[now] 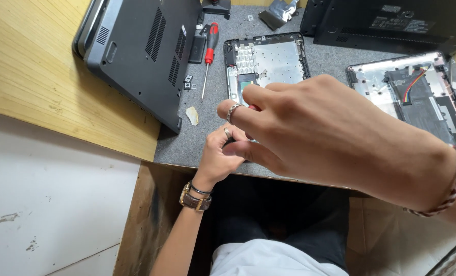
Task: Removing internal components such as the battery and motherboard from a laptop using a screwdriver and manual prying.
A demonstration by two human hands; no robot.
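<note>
Nearest the camera, the right hand (pixel 320 133) fills the middle of the view, its fingers curled around a small tool of which only a sliver of red handle (pixel 254 108) shows between thumb and forefinger; which way that tool points cannot be told, since the hand hides it. Just beneath and touching it, the left hand (pixel 218 158), wearing a wristwatch (pixel 194 198), is clenched around something dark at the near edge of the grey mat (pixel 207 143); what it grips is hidden. Beyond the fingers lies one opened tablet-like shell (pixel 274 61), its long axis running away from the person, silver plate exposed inside. Left of it rests one red-handled screwdriver (pixel 208 56), lying free, its long axis also running near to far, with the tip toward the person and the handle away. A few small loose bits (pixel 188 82) sit beside its shaft, and one pale scrap (pixel 192 115) lies nearer. Three laptop bodies are in sight: one upturned dark laptop (pixel 141 51) at far left, one opened laptop base (pixel 417 92) with coloured wires at right, and one black laptop (pixel 391 23) at the far right.
</note>
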